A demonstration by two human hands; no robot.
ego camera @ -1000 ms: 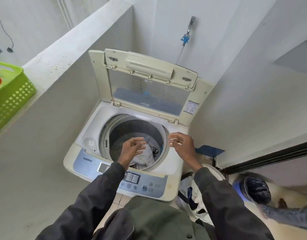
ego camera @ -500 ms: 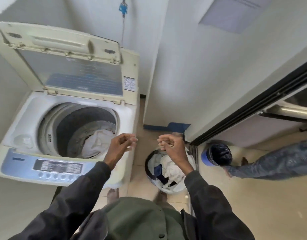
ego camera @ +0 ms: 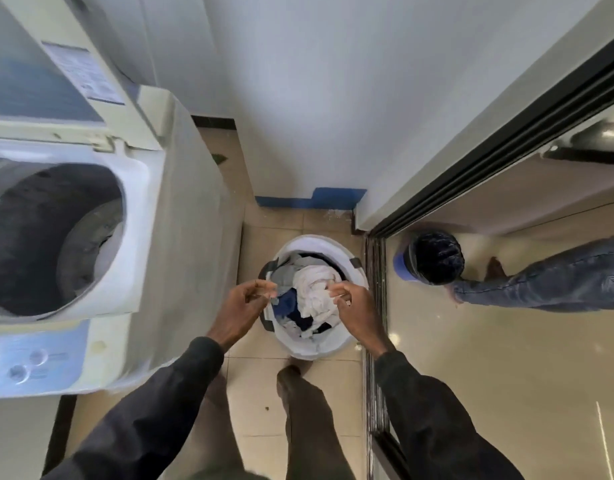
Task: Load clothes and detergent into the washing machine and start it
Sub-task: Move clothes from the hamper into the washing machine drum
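Note:
The top-loading washing machine (ego camera: 149, 237) stands at the left with its lid up and its drum (ego camera: 49, 237) open; what lies inside is blurred. On the floor to its right sits a white laundry basket (ego camera: 319, 245) holding white, grey and blue clothes (ego camera: 314, 289). My left hand (ego camera: 244, 306) hovers over the basket's left rim with loosely curled fingers and holds nothing. My right hand (ego camera: 354, 304) hangs over the right side of the pile, fingers loosely curled, fingertips at the white cloth; no grip shows.
A white wall (ego camera: 316, 98) closes the space behind the basket. A sliding door track (ego camera: 374, 341) runs along the floor on the right. Beyond it stand a blue bin (ego camera: 432, 258) with a dark liner and another person's leg (ego camera: 541, 282). My bare foot (ego camera: 291, 374) is just before the basket.
My view and both hands swung right, away from the drum, and dropped down over the laundry basket. Both hands hold nothing throughout.

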